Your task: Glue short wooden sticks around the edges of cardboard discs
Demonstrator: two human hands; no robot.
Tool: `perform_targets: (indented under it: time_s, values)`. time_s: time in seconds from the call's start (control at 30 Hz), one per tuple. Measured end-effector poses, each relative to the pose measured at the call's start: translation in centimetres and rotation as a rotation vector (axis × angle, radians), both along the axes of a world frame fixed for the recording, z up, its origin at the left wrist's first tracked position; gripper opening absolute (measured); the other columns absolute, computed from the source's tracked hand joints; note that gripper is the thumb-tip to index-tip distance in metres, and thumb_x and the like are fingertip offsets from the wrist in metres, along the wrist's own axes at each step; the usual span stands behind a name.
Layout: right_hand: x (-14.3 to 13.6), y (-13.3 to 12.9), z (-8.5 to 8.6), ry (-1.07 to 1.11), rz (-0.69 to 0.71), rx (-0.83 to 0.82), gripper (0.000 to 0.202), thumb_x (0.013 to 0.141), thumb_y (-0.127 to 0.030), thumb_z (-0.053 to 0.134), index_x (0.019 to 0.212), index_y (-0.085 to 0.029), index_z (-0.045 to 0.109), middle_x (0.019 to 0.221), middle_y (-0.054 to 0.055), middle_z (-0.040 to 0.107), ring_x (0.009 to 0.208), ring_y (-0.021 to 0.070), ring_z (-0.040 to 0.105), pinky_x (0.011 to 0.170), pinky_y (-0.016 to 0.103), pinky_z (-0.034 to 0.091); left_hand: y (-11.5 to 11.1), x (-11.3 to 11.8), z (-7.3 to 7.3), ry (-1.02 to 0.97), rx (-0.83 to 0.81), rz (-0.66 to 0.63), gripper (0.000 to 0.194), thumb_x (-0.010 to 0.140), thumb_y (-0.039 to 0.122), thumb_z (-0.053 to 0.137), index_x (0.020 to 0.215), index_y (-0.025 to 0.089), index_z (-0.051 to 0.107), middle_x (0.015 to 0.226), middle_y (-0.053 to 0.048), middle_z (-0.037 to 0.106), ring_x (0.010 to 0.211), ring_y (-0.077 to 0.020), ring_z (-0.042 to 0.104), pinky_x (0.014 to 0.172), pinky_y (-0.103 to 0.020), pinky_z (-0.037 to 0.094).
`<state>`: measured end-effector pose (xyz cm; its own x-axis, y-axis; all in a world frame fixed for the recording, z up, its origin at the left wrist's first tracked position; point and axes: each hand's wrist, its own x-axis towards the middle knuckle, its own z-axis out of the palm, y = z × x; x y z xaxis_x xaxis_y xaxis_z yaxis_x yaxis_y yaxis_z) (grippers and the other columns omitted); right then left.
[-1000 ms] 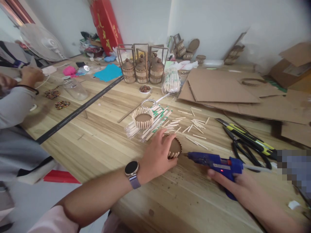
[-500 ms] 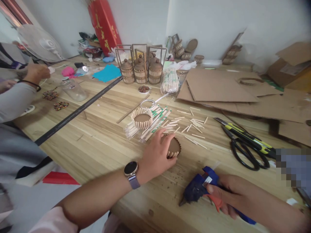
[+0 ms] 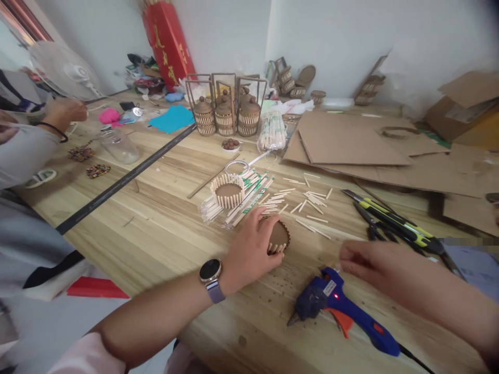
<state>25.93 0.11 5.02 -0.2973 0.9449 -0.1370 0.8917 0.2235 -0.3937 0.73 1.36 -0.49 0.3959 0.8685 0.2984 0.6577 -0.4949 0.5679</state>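
Beneath your left grip [image 3: 249, 252] and right grip [image 3: 376, 265] spreads the worktop [image 3: 156, 228], with cardboard sheets [image 3: 351, 137] well beyond the right. Just nearside of the right grip lies the blue glue gun [image 3: 362, 316], free of your hold; that grip is curled, but whether it closes cannot be told. Beyond your left grip sits a stick-walled basket [image 3: 230, 199]. The left is clamped on a brown disc [image 3: 280, 234], upright sticks [image 3: 277, 248] along its near edge; loose sticks [image 3: 315, 199] lie past it. You seem to be walling the disc; the next move likely calls for your right grip taking a loose stick.
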Motion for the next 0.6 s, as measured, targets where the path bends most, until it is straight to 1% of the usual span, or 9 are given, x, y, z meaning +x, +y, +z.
perform_targets:
  time_s: [0.07, 0.1, 0.17, 0.23, 0.3, 0.43, 0.53, 0.6]
  values:
    - [-0.4, 2.3, 0.1, -0.049, -0.006, 0.008, 0.013, 0.074, -0.032, 0.056, 0.062, -0.027, 0.057, 0.051, 0.000, 0.061, 0.046, 0.0187, 0.056, 0.045, 0.028, 0.039, 0.0, 0.0, 0.1, -0.005, -0.010, 0.005, 0.071, 0.070, 0.019, 0.073, 0.132, 0.023, 0.039, 0.139, -0.014, 0.035, 0.133, -0.0314, 0.037, 0.109, -0.050, 0.037]
    - [-0.7, 3.3, 0.0, -0.115, -0.018, 0.032, 0.008, 0.073, -0.029, 0.056, 0.065, -0.026, 0.054, 0.055, 0.000, 0.062, 0.050, 0.0187, 0.057, 0.048, 0.028, 0.041, 0.0, 0.0, 0.0, -0.011, -0.015, 0.003, 0.071, 0.070, 0.019, 0.073, 0.132, 0.023, 0.039, 0.139, -0.014, 0.035, 0.133, -0.0315, 0.037, 0.109, -0.051, 0.038]
    - [-1.2, 5.0, -0.4, -0.148, -0.028, 0.050, 0.008, 0.069, -0.022, 0.056, 0.066, -0.026, 0.050, 0.060, 0.000, 0.064, 0.055, 0.0183, 0.058, 0.051, 0.028, 0.041, 0.0, 0.0, 0.0, -0.025, -0.019, -0.006, 0.072, 0.070, 0.018, 0.073, 0.133, 0.025, 0.038, 0.139, -0.014, 0.034, 0.133, -0.0317, 0.037, 0.108, -0.051, 0.038]
    - [-1.7, 6.0, -1.1, -0.165, -0.029, 0.047, 0.012, 0.066, -0.017, 0.055, 0.064, -0.025, 0.047, 0.061, 0.000, 0.064, 0.055, 0.0175, 0.058, 0.051, 0.027, 0.040, 0.1, -0.1, -0.1, -0.031, -0.010, -0.015, 0.073, 0.070, 0.018, 0.074, 0.133, 0.025, 0.038, 0.140, -0.014, 0.034, 0.133, -0.0319, 0.037, 0.107, -0.052, 0.039]
    - [-2.1, 6.3, -1.7, -0.172, -0.017, 0.027, 0.013, 0.066, -0.014, 0.054, 0.065, -0.025, 0.047, 0.061, 0.000, 0.064, 0.055, 0.0169, 0.058, 0.051, 0.026, 0.039, 0.1, -0.1, -0.3, -0.023, 0.009, -0.018, 0.074, 0.069, 0.019, 0.075, 0.133, 0.024, 0.038, 0.139, -0.014, 0.034, 0.133, -0.0320, 0.038, 0.108, -0.051, 0.038]
    - [-2.3, 5.8, -2.4, -0.168, 0.008, -0.019, 0.012, 0.069, -0.012, 0.053, 0.073, -0.024, 0.050, 0.065, 0.001, 0.068, 0.059, 0.0172, 0.061, 0.053, 0.025, 0.041, 0.1, -0.1, -0.2, 0.012, 0.025, -0.009, 0.073, 0.069, 0.019, 0.075, 0.132, 0.021, 0.040, 0.139, -0.016, 0.034, 0.132, -0.0320, 0.038, 0.108, -0.049, 0.040]
    - [-2.0, 5.5, -2.5, -0.166, -0.006, -0.022, 0.012, 0.071, -0.015, 0.051, 0.081, -0.021, 0.054, 0.069, 0.003, 0.069, 0.061, 0.0192, 0.062, 0.054, 0.027, 0.042, 0.0, -0.1, 0.0, 0.019, 0.018, -0.007, 0.071, 0.069, 0.018, 0.075, 0.131, 0.021, 0.040, 0.139, -0.015, 0.035, 0.132, -0.0316, 0.039, 0.106, -0.049, 0.041]
    - [-1.8, 5.4, -2.2, -0.158, -0.014, -0.009, 0.015, 0.073, -0.018, 0.049, 0.087, -0.019, 0.056, 0.070, 0.005, 0.069, 0.061, 0.0201, 0.062, 0.055, 0.028, 0.043, 0.0, -0.1, 0.1, 0.015, 0.017, -0.012, 0.071, 0.069, 0.018, 0.074, 0.131, 0.022, 0.039, 0.139, -0.015, 0.035, 0.132, -0.0318, 0.038, 0.106, -0.049, 0.041]
